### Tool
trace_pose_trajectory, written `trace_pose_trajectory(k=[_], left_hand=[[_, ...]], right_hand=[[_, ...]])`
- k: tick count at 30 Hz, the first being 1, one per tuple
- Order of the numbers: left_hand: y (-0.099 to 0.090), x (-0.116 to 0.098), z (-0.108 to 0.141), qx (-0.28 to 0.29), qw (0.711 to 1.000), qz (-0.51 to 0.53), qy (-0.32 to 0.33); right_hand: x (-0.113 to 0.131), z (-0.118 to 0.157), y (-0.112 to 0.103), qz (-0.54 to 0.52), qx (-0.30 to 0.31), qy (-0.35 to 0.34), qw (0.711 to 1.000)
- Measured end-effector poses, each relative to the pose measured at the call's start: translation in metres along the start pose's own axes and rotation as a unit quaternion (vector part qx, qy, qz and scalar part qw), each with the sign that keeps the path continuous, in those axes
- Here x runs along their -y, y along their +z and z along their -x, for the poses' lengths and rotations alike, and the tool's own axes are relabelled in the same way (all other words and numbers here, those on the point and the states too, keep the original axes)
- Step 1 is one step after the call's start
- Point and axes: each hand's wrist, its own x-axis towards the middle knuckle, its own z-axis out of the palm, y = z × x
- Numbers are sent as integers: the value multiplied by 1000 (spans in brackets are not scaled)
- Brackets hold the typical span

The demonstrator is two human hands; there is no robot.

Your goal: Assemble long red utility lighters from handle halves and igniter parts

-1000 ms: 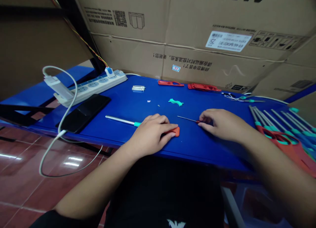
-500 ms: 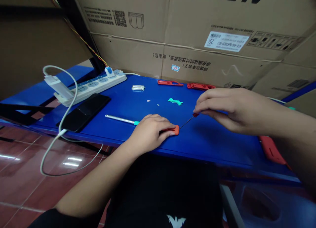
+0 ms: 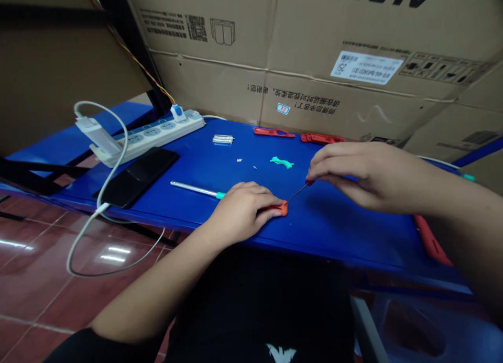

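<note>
My left hand (image 3: 247, 208) is closed around an orange-red plastic piece (image 3: 283, 208), pressing it to the blue table (image 3: 220, 172); most of the piece is hidden under the fingers. A silver metal rod with a teal section (image 3: 196, 189) sticks out to the left of that hand; whether it joins the orange piece cannot be seen. My right hand (image 3: 346, 174) pinches the red handle of a small thin screwdriver (image 3: 297, 194). The slanting shaft's tip is at the orange piece's right end. Behind the hands lie a teal plastic part (image 3: 282, 163) and tiny pale bits (image 3: 239, 160).
Along the back lie red plastic parts (image 3: 274, 132), more red parts (image 3: 320, 138) and short metal rods (image 3: 222, 139). To the left are a black phone (image 3: 141, 177), a white power strip (image 3: 151, 134) and a looping cable. A red piece (image 3: 430, 240) sits right; cardboard (image 3: 298, 54) stands behind.
The view has shifted slightly. The screwdriver tip now meets the orange piece's upper right end, slightly higher than before. Both hands keep their hold.
</note>
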Motion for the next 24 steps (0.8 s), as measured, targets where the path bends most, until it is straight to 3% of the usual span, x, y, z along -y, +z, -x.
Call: trace_pose_trajectory(k=[12, 20, 24], left_hand=[[0, 0, 0, -3, 1000, 4, 8], [0, 1, 0, -7, 1000, 10, 20], [0, 1, 0, -12, 999, 15, 27]], right_hand=[[-4, -2, -4, 20, 29, -27, 999], [26, -28, -13, 109, 96, -124, 982], [33, -35, -14, 111, 104, -119, 981]])
